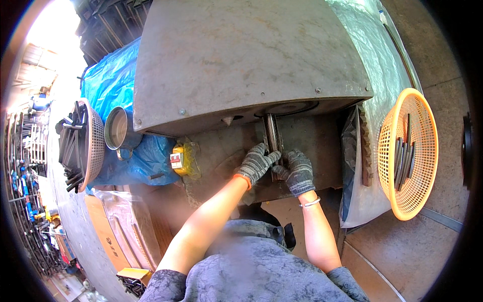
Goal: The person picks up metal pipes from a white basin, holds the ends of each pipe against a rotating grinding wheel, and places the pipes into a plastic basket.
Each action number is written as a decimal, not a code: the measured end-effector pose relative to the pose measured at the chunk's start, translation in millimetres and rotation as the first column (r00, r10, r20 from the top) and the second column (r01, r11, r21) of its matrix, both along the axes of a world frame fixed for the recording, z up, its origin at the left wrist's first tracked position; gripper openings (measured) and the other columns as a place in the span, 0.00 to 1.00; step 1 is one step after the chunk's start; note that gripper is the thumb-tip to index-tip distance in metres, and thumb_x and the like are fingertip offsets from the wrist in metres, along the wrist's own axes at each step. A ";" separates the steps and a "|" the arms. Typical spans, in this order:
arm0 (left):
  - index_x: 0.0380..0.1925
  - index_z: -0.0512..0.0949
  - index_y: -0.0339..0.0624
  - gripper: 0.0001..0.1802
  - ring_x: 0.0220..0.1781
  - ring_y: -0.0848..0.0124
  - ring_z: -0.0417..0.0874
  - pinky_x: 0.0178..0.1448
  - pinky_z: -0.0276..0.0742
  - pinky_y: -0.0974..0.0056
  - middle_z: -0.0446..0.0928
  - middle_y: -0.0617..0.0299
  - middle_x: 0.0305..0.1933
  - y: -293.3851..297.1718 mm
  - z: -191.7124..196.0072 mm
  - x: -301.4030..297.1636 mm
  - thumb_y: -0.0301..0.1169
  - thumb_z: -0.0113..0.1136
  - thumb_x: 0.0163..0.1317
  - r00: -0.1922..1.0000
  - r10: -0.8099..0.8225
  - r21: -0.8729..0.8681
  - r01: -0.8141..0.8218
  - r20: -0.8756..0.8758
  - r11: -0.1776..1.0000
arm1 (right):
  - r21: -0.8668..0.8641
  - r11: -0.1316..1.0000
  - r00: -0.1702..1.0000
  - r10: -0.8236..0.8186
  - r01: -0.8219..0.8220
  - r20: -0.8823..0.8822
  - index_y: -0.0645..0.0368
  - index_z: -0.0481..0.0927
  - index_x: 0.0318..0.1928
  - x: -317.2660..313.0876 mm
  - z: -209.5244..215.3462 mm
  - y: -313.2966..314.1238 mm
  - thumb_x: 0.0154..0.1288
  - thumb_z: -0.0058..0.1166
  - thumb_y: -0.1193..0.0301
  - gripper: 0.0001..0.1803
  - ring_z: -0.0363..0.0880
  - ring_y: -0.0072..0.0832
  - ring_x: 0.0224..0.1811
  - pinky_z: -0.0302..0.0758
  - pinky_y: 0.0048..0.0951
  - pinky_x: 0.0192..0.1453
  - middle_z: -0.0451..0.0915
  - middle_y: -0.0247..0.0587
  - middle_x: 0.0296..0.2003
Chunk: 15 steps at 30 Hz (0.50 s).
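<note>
A shiny metal shaft (272,132) comes out from under a large grey metal housing (241,55) and points toward me. My left hand (257,163), in a grey striped knit glove with an orange cuff, is closed at the left side of the shaft's near end, its thumb against it. On the other side, my right hand (298,173) in a matching glove is closed with fingers curled and thumb toward the shaft. Whatever small piece the fingers may hold is hidden by the gloves. A pale bracelet circles my right wrist.
An orange plastic basket (433,151) at right holds several black tubes (404,158). At left, another basket (95,146) is heaped with black tubes, beside a metal mug (118,130). A yellow-wrapped switch box (185,159) sits left of my hands. Toothed metal strip (366,151) stands right.
</note>
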<state>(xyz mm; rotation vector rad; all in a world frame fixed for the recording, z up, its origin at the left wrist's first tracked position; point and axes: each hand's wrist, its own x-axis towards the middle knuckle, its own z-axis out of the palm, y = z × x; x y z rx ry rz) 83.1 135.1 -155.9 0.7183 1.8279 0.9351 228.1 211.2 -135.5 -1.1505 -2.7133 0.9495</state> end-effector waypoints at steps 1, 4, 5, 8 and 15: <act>0.45 0.78 0.32 0.21 0.42 0.58 0.80 0.49 0.74 0.58 0.81 0.46 0.41 -1.0 -3.3 0.0 0.40 0.63 0.60 1.000 0.008 0.017 -0.008 0.009 1.000 | -0.009 1.000 1.000 -0.004 0.004 0.000 0.58 0.81 0.44 1.2 -1.5 0.0 0.49 0.67 0.56 0.25 0.76 0.50 0.47 0.72 0.47 0.51 0.79 0.54 0.41; 0.45 0.78 0.33 0.21 0.42 0.59 0.79 0.50 0.74 0.58 0.81 0.47 0.41 -1.6 -6.7 -0.7 0.39 0.63 0.60 1.000 -0.007 0.036 0.006 0.018 0.999 | -0.024 1.000 0.999 -0.019 0.018 -0.033 0.58 0.80 0.48 7.9 -8.6 -1.4 0.51 0.66 0.54 0.28 0.75 0.51 0.52 0.70 0.47 0.57 0.78 0.57 0.47; 0.45 0.78 0.33 0.21 0.42 0.59 0.79 0.50 0.74 0.58 0.81 0.48 0.41 -1.0 -6.7 -1.3 0.39 0.63 0.60 1.000 -0.019 0.038 0.018 0.018 0.999 | -0.027 0.999 0.998 -0.025 0.024 -0.050 0.58 0.80 0.50 9.6 -11.3 -2.2 0.51 0.66 0.53 0.29 0.74 0.52 0.54 0.69 0.47 0.59 0.78 0.58 0.49; 0.46 0.77 0.33 0.21 0.42 0.60 0.79 0.50 0.73 0.59 0.81 0.47 0.42 -0.2 -4.1 -2.7 0.39 0.63 0.60 0.997 -0.019 0.039 0.016 0.077 0.999 | -0.001 0.999 0.998 -0.037 0.037 -0.047 0.58 0.80 0.51 10.6 -16.3 -4.5 0.52 0.66 0.52 0.30 0.73 0.52 0.57 0.67 0.47 0.62 0.77 0.59 0.53; 0.50 0.74 0.27 0.31 0.52 0.52 0.78 0.56 0.72 0.57 0.78 0.40 0.50 2.7 17.0 -3.3 0.46 0.64 0.58 1.000 -0.027 -0.073 0.027 0.001 0.997 | -0.030 0.999 0.998 -0.040 0.039 -0.038 0.59 0.81 0.46 8.5 -15.5 -2.6 0.50 0.67 0.53 0.28 0.75 0.52 0.53 0.70 0.47 0.58 0.79 0.57 0.46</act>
